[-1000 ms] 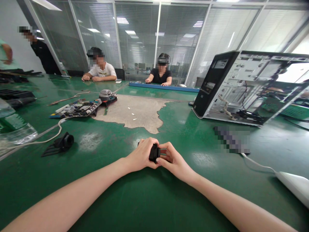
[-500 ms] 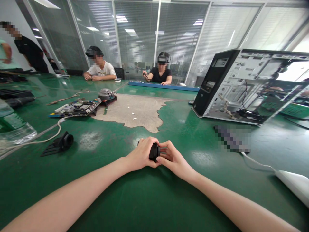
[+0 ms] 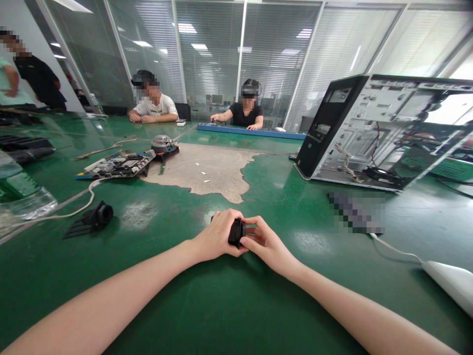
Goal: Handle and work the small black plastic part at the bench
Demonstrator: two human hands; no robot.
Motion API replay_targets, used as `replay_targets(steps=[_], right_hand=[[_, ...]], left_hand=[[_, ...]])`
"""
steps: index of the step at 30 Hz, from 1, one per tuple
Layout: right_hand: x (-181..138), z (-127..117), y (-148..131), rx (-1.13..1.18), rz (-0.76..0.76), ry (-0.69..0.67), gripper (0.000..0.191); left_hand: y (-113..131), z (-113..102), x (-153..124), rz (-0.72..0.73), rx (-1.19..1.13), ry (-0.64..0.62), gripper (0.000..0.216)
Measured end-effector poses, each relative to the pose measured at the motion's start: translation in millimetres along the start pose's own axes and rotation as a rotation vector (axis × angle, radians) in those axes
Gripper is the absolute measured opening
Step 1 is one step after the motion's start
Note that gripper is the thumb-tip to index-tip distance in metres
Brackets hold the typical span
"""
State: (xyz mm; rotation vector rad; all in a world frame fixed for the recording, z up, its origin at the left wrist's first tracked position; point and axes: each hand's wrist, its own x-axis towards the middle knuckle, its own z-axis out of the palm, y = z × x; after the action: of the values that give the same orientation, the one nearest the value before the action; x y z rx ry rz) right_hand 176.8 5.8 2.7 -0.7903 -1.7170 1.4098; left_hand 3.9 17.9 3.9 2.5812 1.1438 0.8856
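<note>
A small black part sits between both of my hands, low over the green table in the middle of the view. My left hand is closed around its left side. My right hand pinches its right side with curled fingers. Most of the part is hidden by my fingers.
An open computer case lies on its side at the right. A circuit board and a round grey part lie at the back left, a black bracket and a white cable nearer. A white device lies at the right edge. Two seated people work at the far side.
My hands and the black part stay in place; my right fingers shift slightly. The far person in black has moved an arm, and the standing person at left has shifted.
</note>
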Motion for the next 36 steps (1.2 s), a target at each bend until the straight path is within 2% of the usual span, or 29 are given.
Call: replay_targets(steps=[4,8,14,20,24,30,36], right_hand=[[-0.5,-0.2,1.4,0.018,-0.065,-0.021,0.024],[0.1,1.2,0.3,0.003,-0.050,0.009,0.019],[0.7,0.7,-1.2,-0.033,0.026,0.025,0.029],[-0.5,-0.1,0.2,-0.011,-0.075,-0.014,0.022],[-0.6,0.4,0.2,-0.005,-0.052,0.007,0.019],[-0.2,-0.6,2.0,-0.051,-0.016,0.027,0.032],[-0.8,-0.1,0.5,-0.055,-0.089,-0.003,0.024]], left_hand=[[0.0,0.1,-0.3,0.005,0.012,-0.006,0.053],[-0.3,0.6,-0.3,0.000,0.010,-0.001,0.055],[-0.4,0.5,-0.6,-0.003,0.005,0.001,0.055],[-0.6,0.3,-0.1,-0.012,-0.003,-0.005,0.054],[-0.4,0.9,-0.1,-0.007,0.004,0.003,0.054],[-0.8,1.0,-0.2,-0.004,0.002,0.011,0.055],[-0.8,0.7,0.0,-0.012,0.001,-0.003,0.053]])
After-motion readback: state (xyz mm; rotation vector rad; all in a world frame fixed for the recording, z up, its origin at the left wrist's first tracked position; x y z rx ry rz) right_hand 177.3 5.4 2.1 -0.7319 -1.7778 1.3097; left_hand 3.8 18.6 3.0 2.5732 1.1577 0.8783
